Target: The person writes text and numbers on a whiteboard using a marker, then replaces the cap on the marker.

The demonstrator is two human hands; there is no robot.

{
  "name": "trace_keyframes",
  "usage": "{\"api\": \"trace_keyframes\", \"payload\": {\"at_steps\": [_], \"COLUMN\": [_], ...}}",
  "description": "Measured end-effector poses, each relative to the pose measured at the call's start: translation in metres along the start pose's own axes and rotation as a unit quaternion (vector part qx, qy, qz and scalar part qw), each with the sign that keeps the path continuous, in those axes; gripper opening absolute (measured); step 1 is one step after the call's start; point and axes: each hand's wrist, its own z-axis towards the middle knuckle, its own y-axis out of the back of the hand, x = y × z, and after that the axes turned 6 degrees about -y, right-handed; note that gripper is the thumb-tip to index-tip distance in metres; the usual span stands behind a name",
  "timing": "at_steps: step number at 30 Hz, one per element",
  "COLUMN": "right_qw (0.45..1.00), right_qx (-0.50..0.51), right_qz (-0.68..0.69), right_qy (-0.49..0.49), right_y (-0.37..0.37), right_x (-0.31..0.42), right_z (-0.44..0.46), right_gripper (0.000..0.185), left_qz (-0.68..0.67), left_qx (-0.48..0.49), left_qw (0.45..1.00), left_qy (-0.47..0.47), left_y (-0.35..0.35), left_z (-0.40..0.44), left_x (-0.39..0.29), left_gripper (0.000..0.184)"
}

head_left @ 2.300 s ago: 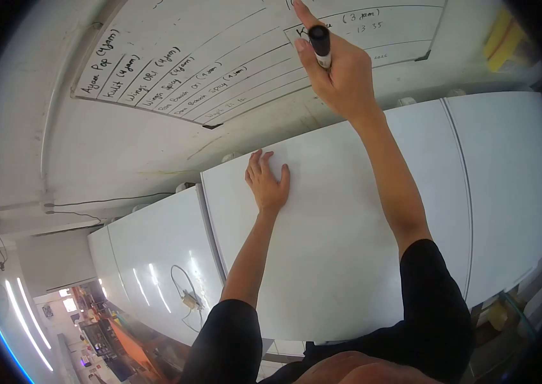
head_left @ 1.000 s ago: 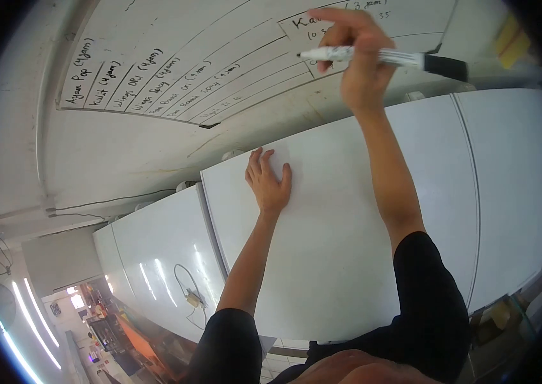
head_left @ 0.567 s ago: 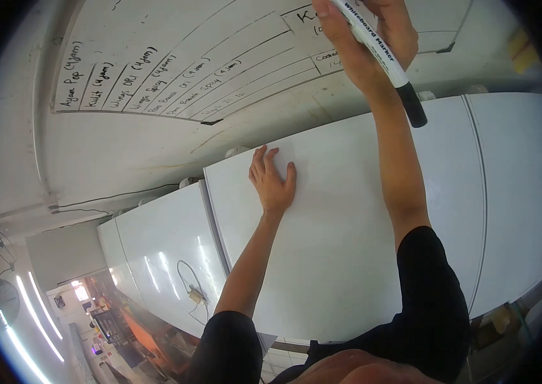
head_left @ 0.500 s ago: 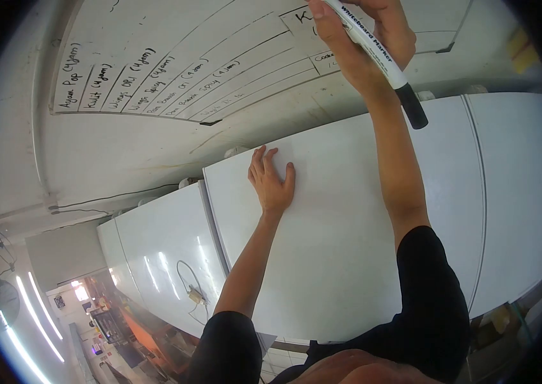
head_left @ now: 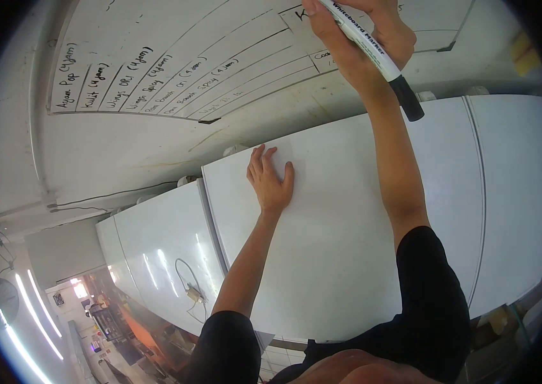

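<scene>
A whiteboard marker (head_left: 368,48) with a white barrel and black end is gripped in my right hand (head_left: 380,38) at the top of the head view. Its writing tip lies beyond the upper frame edge. Behind it hangs a whiteboard (head_left: 245,38) with ruled lines and handwritten rows such as "Kulit (4 jam)" and "Wings ORI (4 jam)". My left hand (head_left: 271,182) rests with fingers spread on the white lid (head_left: 328,243) of a chest-like appliance, near its rear edge.
More white lids (head_left: 520,185) stand in line on both sides. A cable with a small plug-like piece (head_left: 194,294) lies on the left one. Black cords (head_left: 117,195) run along the wall, and a fan (head_left: 2,291) is at far left.
My right hand and the marker have shifted slightly up and to the left. The left hand stays in place on the lid.
</scene>
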Motion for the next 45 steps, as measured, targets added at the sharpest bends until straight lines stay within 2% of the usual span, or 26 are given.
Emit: {"api": "trace_keyframes", "payload": {"at_steps": [4,7,10,13,15,19,21,28,31,37,40,43,45], "right_qw": [1.000,0.998,1.000,0.999,0.999,0.998,0.999,0.997,0.999,0.998,0.999,0.999,0.998], "right_qx": [-0.019,-0.007,-0.001,-0.006,0.004,0.013,0.020,-0.037,-0.020,-0.023,-0.014,0.046,-0.012], "right_qz": [0.019,0.020,-0.021,-0.017,-0.034,-0.014,-0.020,0.029,-0.006,0.013,0.013,0.011,0.060], "right_qy": [-0.001,-0.060,-0.011,-0.033,-0.009,-0.064,-0.037,-0.069,-0.029,-0.050,-0.029,-0.028,-0.020], "right_y": [-0.006,-0.003,-0.002,-0.006,-0.004,-0.001,0.001,-0.005,-0.003,-0.002,0.003,0.015,0.018], "right_x": [-0.006,0.001,-0.002,0.002,-0.002,0.006,0.004,0.004,0.006,0.002,0.001,0.001,-0.017], "right_z": [-0.005,-0.005,-0.003,-0.005,-0.005,-0.003,-0.002,-0.001,0.000,0.000,0.002,0.006,0.002], "right_gripper": [0.026,0.027,0.026,0.026,0.025,0.025,0.025,0.024,0.023,0.022,0.020,0.021,0.019], "left_qz": [0.000,0.002,0.000,-0.001,-0.002,-0.004,-0.005,-0.011,-0.003,-0.008,0.000,-0.003,-0.006], "left_qx": [0.000,0.002,0.001,-0.001,-0.002,0.004,0.001,-0.001,0.001,-0.003,-0.002,0.001,0.003], "left_qw": [1.000,1.000,1.000,1.000,1.000,1.000,1.000,1.000,1.000,1.000,1.000,1.000,1.000], "left_qy": [-0.002,0.002,-0.002,-0.003,-0.004,0.005,0.002,-0.003,-0.001,-0.001,-0.004,-0.004,0.002], "left_y": [0.000,0.000,0.000,0.000,0.000,0.001,0.001,0.001,0.001,0.001,0.000,0.000,0.001], "left_z": [0.000,0.000,0.000,0.000,0.000,0.000,0.000,0.001,0.001,0.000,0.000,0.000,0.001], "left_x": [0.000,0.000,0.000,0.000,0.000,-0.002,-0.002,-0.001,-0.001,-0.001,-0.001,-0.001,-0.001], "left_gripper": [0.055,0.055,0.055,0.055,0.054,0.053,0.053,0.053,0.053,0.052,0.053,0.053,0.052]}}
